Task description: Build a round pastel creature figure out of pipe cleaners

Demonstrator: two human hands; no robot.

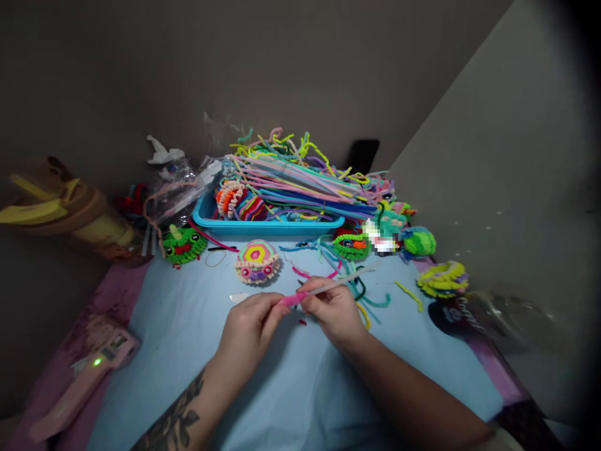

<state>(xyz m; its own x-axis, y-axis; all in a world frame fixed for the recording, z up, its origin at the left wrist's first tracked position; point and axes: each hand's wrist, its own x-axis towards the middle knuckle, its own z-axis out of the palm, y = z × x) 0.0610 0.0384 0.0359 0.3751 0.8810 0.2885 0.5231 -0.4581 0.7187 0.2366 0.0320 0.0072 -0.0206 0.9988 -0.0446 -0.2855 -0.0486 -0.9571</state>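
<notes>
Over the middle of the table, my left hand point(251, 322) pinches one end of a short pink fuzzy coil point(295, 299), which looks like wound pipe cleaner. My right hand point(337, 311) is closed at its other end, around a thin translucent stick or straw point(350, 278) that points up to the right. How the coil sits on the stick is partly hidden by the fingers. Just beyond the hands sits a round pipe-cleaner figure point(257, 262) with a pink and yellow top. Loose teal pipe cleaners point(378, 300) lie beside my right hand.
A blue tray point(267, 223) piled with pipe cleaners stands at the back. Green figures point(185, 245) and a yellow one point(442, 279) flank it. A drink cup point(103, 216) and a pink device point(89, 376) are left; a clear cup point(507, 316) lies right.
</notes>
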